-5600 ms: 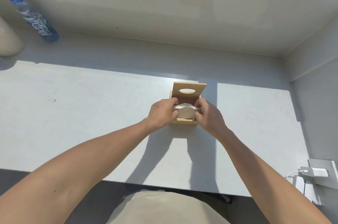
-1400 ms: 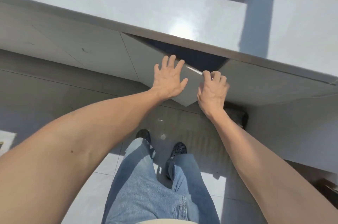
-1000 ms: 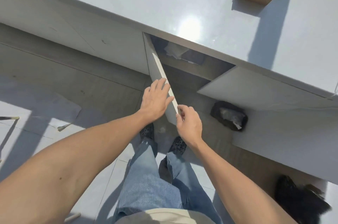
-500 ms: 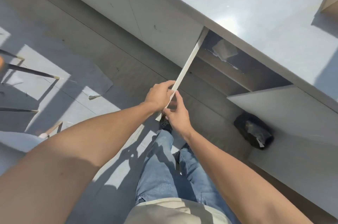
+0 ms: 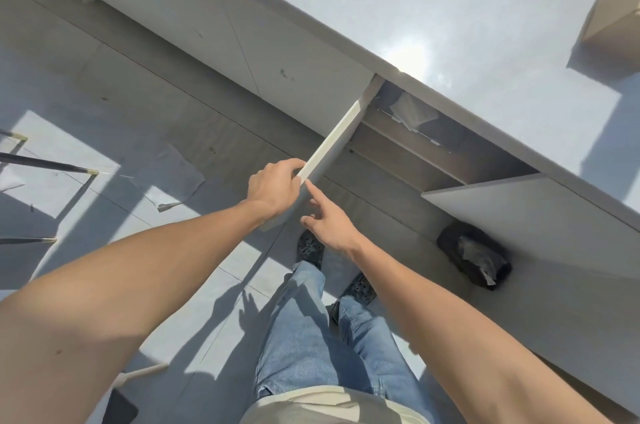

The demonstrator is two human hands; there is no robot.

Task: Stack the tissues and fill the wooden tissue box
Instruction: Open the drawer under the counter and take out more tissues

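Observation:
The wooden tissue box (image 5: pixel 611 21) stands on the grey counter (image 5: pixel 450 8) at the far right edge of the view, partly cut off. Below the counter a cabinet door (image 5: pixel 337 138) stands swung open, and my left hand (image 5: pixel 273 189) grips its outer edge. My right hand (image 5: pixel 329 224) is just beside it, fingers apart, index finger touching the door's inner face, holding nothing. Inside the cabinet, a pale packet of tissues (image 5: pixel 412 112) lies on the upper shelf.
The right-hand cabinet door (image 5: pixel 526 202) is also open. A black bag (image 5: pixel 474 255) with paper in it lies on the floor below it. My legs and shoes (image 5: pixel 310 248) stand near the cabinet. Thin metal legs (image 5: pixel 48 165) stand at left.
Since about five seconds ago I have left the box on the counter and pulled the left cabinet door open. In the last half second my right hand let go of the door edge.

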